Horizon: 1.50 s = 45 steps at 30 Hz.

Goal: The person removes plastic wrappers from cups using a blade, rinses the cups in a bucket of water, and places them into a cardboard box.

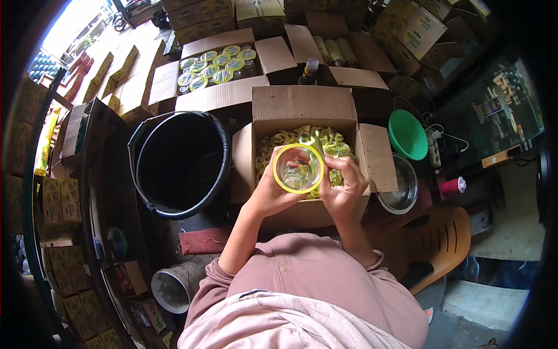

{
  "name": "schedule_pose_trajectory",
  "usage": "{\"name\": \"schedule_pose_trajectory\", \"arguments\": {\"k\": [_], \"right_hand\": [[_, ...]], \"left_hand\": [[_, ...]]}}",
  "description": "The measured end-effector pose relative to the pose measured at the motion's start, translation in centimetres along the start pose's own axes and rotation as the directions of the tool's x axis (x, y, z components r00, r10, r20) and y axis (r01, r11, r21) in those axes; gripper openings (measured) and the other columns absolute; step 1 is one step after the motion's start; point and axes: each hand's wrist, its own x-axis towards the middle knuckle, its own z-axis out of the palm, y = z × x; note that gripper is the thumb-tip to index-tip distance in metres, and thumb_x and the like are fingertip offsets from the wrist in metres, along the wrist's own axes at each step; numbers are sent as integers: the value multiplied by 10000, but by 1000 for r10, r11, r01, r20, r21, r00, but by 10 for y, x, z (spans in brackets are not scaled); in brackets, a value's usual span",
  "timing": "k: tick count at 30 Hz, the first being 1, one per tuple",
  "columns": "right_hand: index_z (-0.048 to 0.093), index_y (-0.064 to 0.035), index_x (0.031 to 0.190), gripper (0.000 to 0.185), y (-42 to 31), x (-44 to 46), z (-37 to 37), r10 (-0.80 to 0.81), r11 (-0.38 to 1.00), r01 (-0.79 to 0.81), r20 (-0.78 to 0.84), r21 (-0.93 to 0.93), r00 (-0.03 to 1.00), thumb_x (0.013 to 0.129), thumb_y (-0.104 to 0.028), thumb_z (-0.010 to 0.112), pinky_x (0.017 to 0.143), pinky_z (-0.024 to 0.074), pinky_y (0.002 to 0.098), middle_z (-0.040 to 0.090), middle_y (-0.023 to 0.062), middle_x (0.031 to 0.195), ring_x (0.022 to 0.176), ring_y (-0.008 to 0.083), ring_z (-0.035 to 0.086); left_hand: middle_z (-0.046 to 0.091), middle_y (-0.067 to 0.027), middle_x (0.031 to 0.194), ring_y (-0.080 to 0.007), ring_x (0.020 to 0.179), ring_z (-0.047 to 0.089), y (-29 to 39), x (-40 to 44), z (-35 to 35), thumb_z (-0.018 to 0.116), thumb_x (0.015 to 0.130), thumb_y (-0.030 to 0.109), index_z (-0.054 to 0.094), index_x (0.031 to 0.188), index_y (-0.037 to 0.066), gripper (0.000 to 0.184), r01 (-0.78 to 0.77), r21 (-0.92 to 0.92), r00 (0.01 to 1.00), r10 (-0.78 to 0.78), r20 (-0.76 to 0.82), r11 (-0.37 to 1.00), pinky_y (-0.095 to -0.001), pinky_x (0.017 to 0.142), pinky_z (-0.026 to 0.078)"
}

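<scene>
My left hand (268, 191) is wrapped around a clear plastic cup (293, 177) with a bright yellow rim. I look down into the cup from above, and its inside is see-through. At the right side of the rim, my right hand (344, 187) has thumb and bent index finger closed on a yellow-green strip (317, 143) that sticks up beside the cup. Whether the strip is attached to the cup, I cannot tell. Under both hands stands an open cardboard box (302, 104) filled with crumpled yellow printed strips (337, 142).
A black bucket (137, 174) stands left of the box. To the right are a green bowl (408, 135), a metal bowl (408, 185) and a power strip (433, 148). Behind sit a carton of lidded cups (222, 75) and a bottle (308, 71). An orange chair (447, 244) is at right.
</scene>
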Motion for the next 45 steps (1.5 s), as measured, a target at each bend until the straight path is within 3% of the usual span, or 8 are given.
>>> {"name": "schedule_pose_trajectory", "arguments": {"k": [9, 16, 18, 22, 25, 29, 38, 45], "right_hand": [[606, -10, 808, 124, -5, -8, -1, 64, 997, -64, -10, 44, 998, 704, 41, 650, 567, 468, 267, 609, 94, 716, 622, 193, 609], [607, -9, 804, 145, -2, -3, 1, 35, 999, -35, -24, -8, 999, 682, 60, 645, 569, 465, 266, 603, 90, 705, 622, 182, 608], [606, -9, 802, 150, 1, 2, 1, 48, 997, -48, -5, 53, 999, 675, 61, 645, 568, 463, 267, 602, 89, 698, 619, 181, 606], [595, -8, 782, 120, 7, 0, 2, 167, 975, -169, 32, 147, 986, 688, 44, 648, 576, 461, 264, 612, 93, 708, 614, 181, 606], [581, -6, 772, 98, 2, -5, 1, 196, 977, -193, -31, 92, 980, 707, 30, 646, 583, 469, 268, 618, 100, 720, 615, 184, 609], [574, -4, 775, 102, -5, -5, 2, 94, 995, -95, -58, -7, 994, 715, 17, 653, 575, 468, 264, 614, 100, 716, 611, 179, 606], [573, 2, 782, 118, -5, -10, 5, 58, 998, -61, -90, -27, 994, 704, 26, 658, 562, 464, 266, 597, 98, 702, 609, 186, 597], [577, 2, 786, 149, -1, -2, 2, 23, 998, -27, -59, -62, 998, 668, 38, 659, 585, 470, 278, 614, 101, 723, 639, 208, 611]], "left_hand": [[381, -92, 1127, -200, 1088, 441, -6, 1, -2, 697, 617, 18, 359, 1199, 19, 673, 5, -76, 995, -13, -101, 997, -330, 893, 419], [412, -91, 1105, -192, 1038, 474, -3, 2, -3, 740, 615, 53, 406, 1165, 19, 645, 0, -42, 1000, 0, 9, 999, -307, 855, 439], [420, -90, 1101, -188, 1020, 486, -1, 2, 0, 752, 612, 64, 415, 1158, 19, 643, -44, 0, 997, 44, 57, 999, -305, 847, 443], [431, -103, 1128, -200, 1075, 470, -4, 3, -2, 727, 639, 62, 340, 1217, 11, 698, -1, -59, 999, 3, 37, 998, -323, 901, 413], [426, -113, 1162, -222, 1128, 434, -5, 8, 0, 681, 680, 61, 292, 1253, 9, 695, -32, -136, 999, 29, -26, 990, -344, 952, 363], [409, -117, 1203, -225, 1167, 389, -6, 3, 8, 613, 749, 84, 250, 1294, 28, 658, 65, -347, 993, -95, -70, 936, -370, 990, 300], [406, -94, 1181, -194, 1134, 403, -14, 3, 20, 639, 761, 20, 255, 1288, 77, 654, -24, -211, 990, -6, -142, 977, -343, 949, 334], [425, -89, 1146, -182, 1099, 434, -13, 0, 13, 649, 743, -13, 296, 1243, 64, 616, -1, -101, 997, -7, -82, 995, -321, 932, 363]]}}
